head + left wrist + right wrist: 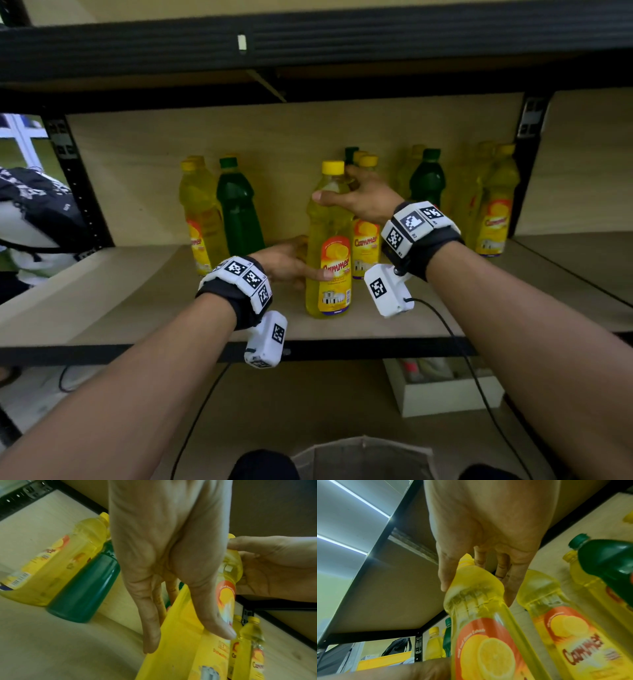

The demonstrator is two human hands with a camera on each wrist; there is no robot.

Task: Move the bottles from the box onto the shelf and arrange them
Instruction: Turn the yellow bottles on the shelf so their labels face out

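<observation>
Yellow bottle [329, 240]: clear glossy plastic, smooth printed label. Green bottle [238, 209] at 9 o'clock: glossy plastic. Shelf board [137, 294]: matt pale wood-grain. Shelf frame [308, 44]: matt black metal.

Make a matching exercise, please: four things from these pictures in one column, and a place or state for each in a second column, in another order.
Things
1. front yellow bottle
2. left hand
3. right hand
4. white box

Places or states
A. holds the bottle's shoulder, below the cap
B. lies on the level under the bottles' shelf
C. stands upright near the shelf's front edge
D. holds the bottle's lower body

Pairs: 1-C, 2-D, 3-A, 4-B
</observation>
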